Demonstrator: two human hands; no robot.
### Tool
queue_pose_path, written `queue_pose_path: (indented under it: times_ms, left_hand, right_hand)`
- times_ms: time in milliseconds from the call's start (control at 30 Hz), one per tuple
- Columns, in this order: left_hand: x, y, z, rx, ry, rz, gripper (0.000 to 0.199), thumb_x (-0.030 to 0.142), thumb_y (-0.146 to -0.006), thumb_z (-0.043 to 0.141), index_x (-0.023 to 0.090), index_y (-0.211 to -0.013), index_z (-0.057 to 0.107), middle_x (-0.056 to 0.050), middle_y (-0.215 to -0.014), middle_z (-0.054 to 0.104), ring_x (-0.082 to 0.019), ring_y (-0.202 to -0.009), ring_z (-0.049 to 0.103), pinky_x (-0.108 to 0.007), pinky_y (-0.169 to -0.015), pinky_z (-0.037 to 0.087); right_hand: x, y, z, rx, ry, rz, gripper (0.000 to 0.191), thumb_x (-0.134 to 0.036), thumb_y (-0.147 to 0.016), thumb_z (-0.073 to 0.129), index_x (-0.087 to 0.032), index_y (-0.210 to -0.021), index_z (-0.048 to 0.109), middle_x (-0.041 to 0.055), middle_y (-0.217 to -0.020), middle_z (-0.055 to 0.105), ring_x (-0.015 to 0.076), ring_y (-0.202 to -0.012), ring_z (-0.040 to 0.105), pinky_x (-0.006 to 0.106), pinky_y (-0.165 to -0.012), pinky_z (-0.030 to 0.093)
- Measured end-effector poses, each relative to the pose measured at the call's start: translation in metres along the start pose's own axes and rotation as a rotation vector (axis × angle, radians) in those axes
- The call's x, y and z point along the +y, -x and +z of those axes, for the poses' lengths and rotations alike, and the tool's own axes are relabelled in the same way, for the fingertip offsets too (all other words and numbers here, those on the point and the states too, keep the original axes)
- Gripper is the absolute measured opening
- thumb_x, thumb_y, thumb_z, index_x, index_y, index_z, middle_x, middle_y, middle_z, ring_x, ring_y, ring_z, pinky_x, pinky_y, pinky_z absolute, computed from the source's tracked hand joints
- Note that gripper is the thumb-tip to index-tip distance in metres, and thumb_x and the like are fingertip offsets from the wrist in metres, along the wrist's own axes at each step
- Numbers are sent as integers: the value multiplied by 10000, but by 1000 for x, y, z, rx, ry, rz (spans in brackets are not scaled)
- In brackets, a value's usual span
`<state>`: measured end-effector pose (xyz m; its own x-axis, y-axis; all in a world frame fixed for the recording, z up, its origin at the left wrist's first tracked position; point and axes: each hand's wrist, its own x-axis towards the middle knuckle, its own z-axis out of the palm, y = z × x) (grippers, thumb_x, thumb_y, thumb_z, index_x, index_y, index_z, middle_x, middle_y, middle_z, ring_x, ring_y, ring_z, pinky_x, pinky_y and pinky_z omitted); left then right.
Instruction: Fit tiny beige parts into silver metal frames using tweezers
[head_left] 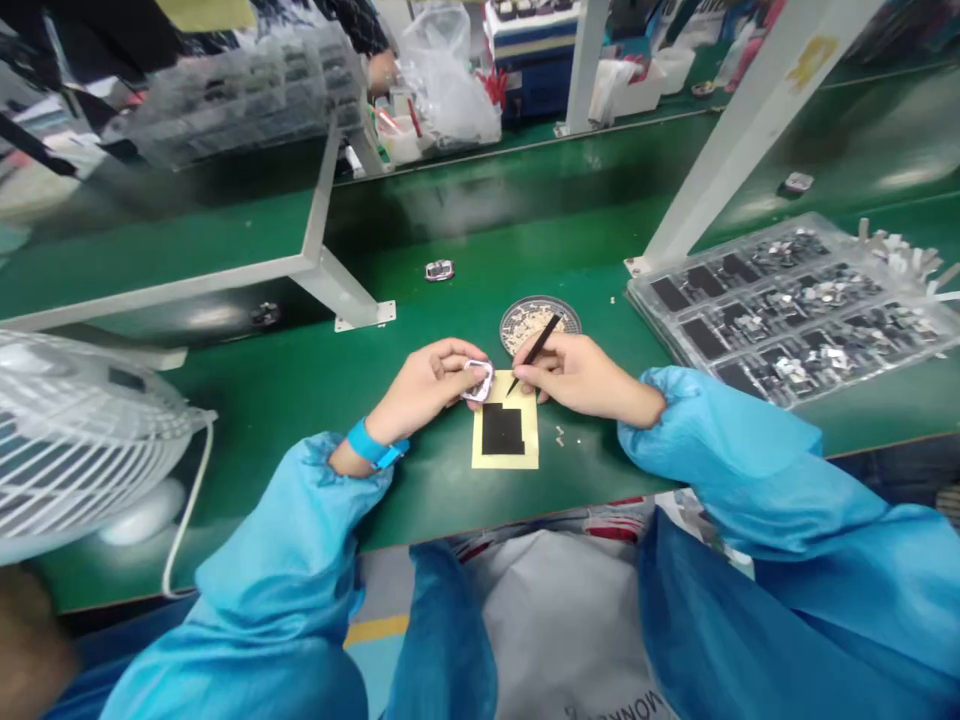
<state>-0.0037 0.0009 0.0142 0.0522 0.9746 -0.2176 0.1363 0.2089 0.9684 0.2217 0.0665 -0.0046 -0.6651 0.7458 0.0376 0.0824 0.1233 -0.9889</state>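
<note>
Sleeves of a blue gown [255,610] fill the foreground and gather at both wrists. At far left, a white desk fan [75,440] stands on the green workbench [247,400], with its cable trailing toward the bench edge. A blue wristband [373,445] encircles the left wrist.

The left hand [424,385] grips a small ring-shaped part [478,381], white with a pinkish tint, between closed thumb and fingers, and holds it above a yellow backing sheet [525,440]. The right hand [577,375] grips black tweezers [534,352] in a pen hold; their tips stop just beside the part. Whether the tips touch it cannot be determined.

A black pad [502,430] lies on the yellow backing sheet. Small pale pieces [559,435] rest just right of the sheet. A round dish [525,306] sits beyond both hands. At right, a clear compartment tray [639,300] holding dark pads and metal parts rests on the workbench.
</note>
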Motion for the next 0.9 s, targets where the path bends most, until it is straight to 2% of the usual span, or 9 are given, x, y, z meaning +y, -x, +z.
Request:
queue_pose_path:
  times_ms: [133, 333, 733, 900]
  left_hand:
    - [-15, 2, 5, -42, -50, 11, 346, 406, -799, 809, 180, -1015, 661, -60, -917, 773, -165, -684, 739, -259, -606, 581]
    - [-24, 3, 9, -34, -162, 44, 275, 364, -862, 738, 188, -1052, 646, -54, -970, 755, -134, -650, 716, -237, -578, 568]
    - [-22, 6, 12, 20, -129, 19, 254, 340, -865, 732, 184, -1041, 639, -52, -914, 754, -162, -659, 741, -250, -568, 579]
    - [-22, 7, 16, 53, -98, 13, 252, 329, -850, 743, 184, -1026, 636, -46, -904, 749, -154, -631, 738, -223, -502, 547]
  right_hand:
    - [2, 4, 5, 13, 125, -26, 227, -341, -892, 724, -147, -1004, 689, 46, -810, 743, 165, -733, 732, 275, -650, 579]
    - [4, 4, 8, -3, 94, -22, 199, -312, -880, 733, -150, -985, 685, 27, -793, 732, 144, -716, 714, 240, -616, 546]
    - [6, 5, 12, 9, 85, -8, 210, -339, -890, 727, -161, -991, 683, 36, -815, 733, 147, -720, 707, 249, -604, 565]
    - [2, 3, 9, 51, -1, -32, 191, -326, -880, 741, -170, -953, 658, 20, -796, 705, 149, -715, 708, 279, -655, 606]
